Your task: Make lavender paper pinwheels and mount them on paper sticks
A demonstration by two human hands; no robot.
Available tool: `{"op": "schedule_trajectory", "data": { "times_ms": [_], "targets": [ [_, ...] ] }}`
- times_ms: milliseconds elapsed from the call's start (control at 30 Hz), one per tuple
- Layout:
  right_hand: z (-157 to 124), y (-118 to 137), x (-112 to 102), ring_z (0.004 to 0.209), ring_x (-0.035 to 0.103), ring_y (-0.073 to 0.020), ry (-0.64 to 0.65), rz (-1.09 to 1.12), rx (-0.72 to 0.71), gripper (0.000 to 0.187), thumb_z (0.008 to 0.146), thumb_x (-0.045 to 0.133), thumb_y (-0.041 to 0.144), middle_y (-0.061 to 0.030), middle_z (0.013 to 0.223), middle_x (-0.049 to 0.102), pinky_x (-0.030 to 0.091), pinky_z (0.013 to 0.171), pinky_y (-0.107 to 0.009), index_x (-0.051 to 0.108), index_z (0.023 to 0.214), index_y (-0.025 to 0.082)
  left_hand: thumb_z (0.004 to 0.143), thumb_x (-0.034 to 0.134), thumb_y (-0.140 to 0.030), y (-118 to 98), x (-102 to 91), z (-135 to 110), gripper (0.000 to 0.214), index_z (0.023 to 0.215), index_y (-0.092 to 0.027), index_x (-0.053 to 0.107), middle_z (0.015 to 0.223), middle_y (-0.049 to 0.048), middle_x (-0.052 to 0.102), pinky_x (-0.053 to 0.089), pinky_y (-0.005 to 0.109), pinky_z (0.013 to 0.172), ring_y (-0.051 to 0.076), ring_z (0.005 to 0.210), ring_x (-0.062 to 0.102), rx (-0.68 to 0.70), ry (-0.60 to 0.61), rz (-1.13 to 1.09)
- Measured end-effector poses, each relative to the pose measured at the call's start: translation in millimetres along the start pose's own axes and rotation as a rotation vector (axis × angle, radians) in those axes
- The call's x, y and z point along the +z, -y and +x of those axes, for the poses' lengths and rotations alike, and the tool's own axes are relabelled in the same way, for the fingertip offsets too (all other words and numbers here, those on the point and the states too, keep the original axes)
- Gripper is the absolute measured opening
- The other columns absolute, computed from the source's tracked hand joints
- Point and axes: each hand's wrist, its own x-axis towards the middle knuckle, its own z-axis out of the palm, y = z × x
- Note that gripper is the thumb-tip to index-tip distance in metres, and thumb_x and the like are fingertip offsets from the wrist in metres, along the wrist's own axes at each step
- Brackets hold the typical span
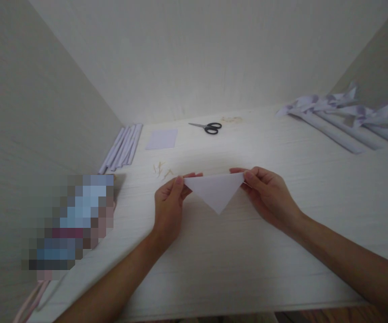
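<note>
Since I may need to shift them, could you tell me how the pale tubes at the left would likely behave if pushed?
Pushed sideways, the pale tubes would probably roll, as they look round and narrow. They are probably light, since they appear to be rolled paper, and likely stiff lengthwise, as they lie straight.

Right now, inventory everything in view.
table: one, white, below
walls: three, grey, back and sides
floor: one strip, brown, bottom edge
scissors: one, black handles, table's far middle
paper square: one, pale lilac, left of scissors
rolled paper tubes: several, pale lilac, left of square
pinwheel-like pieces on tubes: about three, pale lilac, far right
small sticks: several, tan, nearer than square
loose bits: uncountable, tan, right of scissors
pixelated object: one, mostly blue, left
cord: count unclear, pink, bottom left
paper triangle: one, white, centre
left hand: one, bare, triangle's left corner
right hand: one, bare, triangle's right corner
</note>
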Motion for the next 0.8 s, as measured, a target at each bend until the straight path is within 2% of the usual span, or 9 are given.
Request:
{"op": "schedule_trajectory", "data": {
  "times_ms": [167, 367, 667, 800],
  "targets": [
    [-1.4, 2.8, 2.0, 0.078, 0.060, -0.0140, 0.057, 0.026, 0.038, 0.020, 0.069, 0.063, 0.030, -0.0011, 0.077, 0.067, 0.046, 0.077, -0.033, 0.049, 0.058, 0.020, 0.073, 0.055, -0.031, -2.8, -1.3, 3.1, 0.022, 0.074, -0.012, 0.065, 0.080, 0.0095, 0.069, 0.047, 0.033, 0.075, 0.017, 0.074, 0.064, -0.081, 0.026, -0.040],
    [-2.0, 4.6, -0.7, 0.066, 0.059, -0.0110, 0.075, 0.035, 0.108, 0.022, 0.066, 0.065, 0.032, 0.0046, 0.060, 0.059, 0.049, 0.070, -0.029, 0.047, 0.059, 0.021, 0.073, 0.054, -0.033, -4.2, -5.8, 6.1, 0.023, 0.075, -0.013, 0.065, 0.079, 0.0095, 0.069, 0.047, 0.033, 0.075, 0.017, 0.075, 0.064, -0.159, 0.091, -0.060],
    [-0.9, 5.1, -2.6, 0.064, 0.059, -0.0090, 0.129, 0.140, 0.195, 0.021, 0.068, 0.064, 0.029, 0.0044, 0.064, 0.060, 0.050, 0.067, -0.025, 0.048, 0.059, 0.020, 0.079, 0.046, -0.025, -5.9, -5.3, 7.6, 0.023, 0.071, -0.013, 0.065, 0.070, 0.0061, 0.068, 0.049, 0.022, 0.064, 0.011, 0.065, 0.063, -0.285, 0.097, -0.198],
    [-1.6, 4.8, -3.0, 0.061, 0.058, -0.0087, 0.135, 0.144, 0.180, 0.020, 0.069, 0.064, 0.029, 0.0053, 0.061, 0.058, 0.050, 0.068, -0.026, 0.049, 0.059, 0.021, 0.079, 0.045, -0.026, -5.2, -4.6, 8.0, 0.023, 0.071, -0.014, 0.064, 0.071, 0.0065, 0.068, 0.050, 0.025, 0.066, 0.013, 0.067, 0.063, -0.312, 0.117, -0.223]
  ]
}}
